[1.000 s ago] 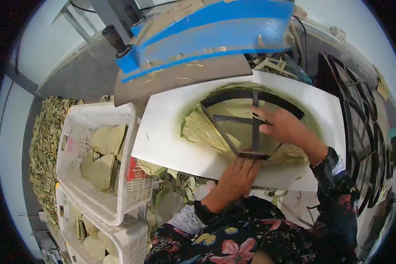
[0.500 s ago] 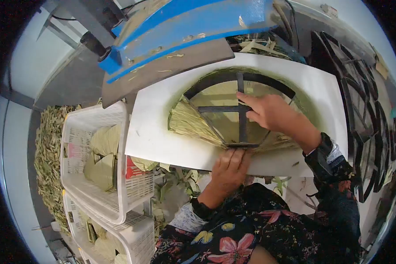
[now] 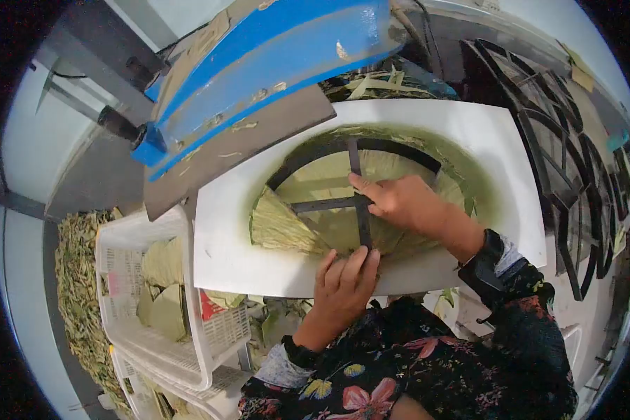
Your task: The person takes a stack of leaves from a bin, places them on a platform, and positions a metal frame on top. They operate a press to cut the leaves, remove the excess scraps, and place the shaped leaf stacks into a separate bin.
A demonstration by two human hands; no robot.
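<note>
A black fan-shaped metal frame (image 3: 325, 204) with crossing bars lies over flattened green leaves (image 3: 280, 222) on a white board (image 3: 220, 231). My right hand (image 3: 409, 206) is closed on the frame near where its bars cross, with the index finger along the upright bar. At the frame's lower edge is my left hand (image 3: 344, 283), its fingers bent close together on the metal and covering part of that edge. Leaf pieces stick out past the frame on the left and right.
A blue machine part (image 3: 280, 59) with a dark plate (image 3: 238, 140) stands behind the board at the upper left. White baskets (image 3: 196, 336) holding leaf pieces are at left, beside a leaf heap (image 3: 84, 280). More black frames (image 3: 556, 154) lie at right.
The view has shifted, so the board and frame appear lower and farther left. The left hand's fingers now cover the frame's lower edge. The right hand keeps its hold near the crossing.
</note>
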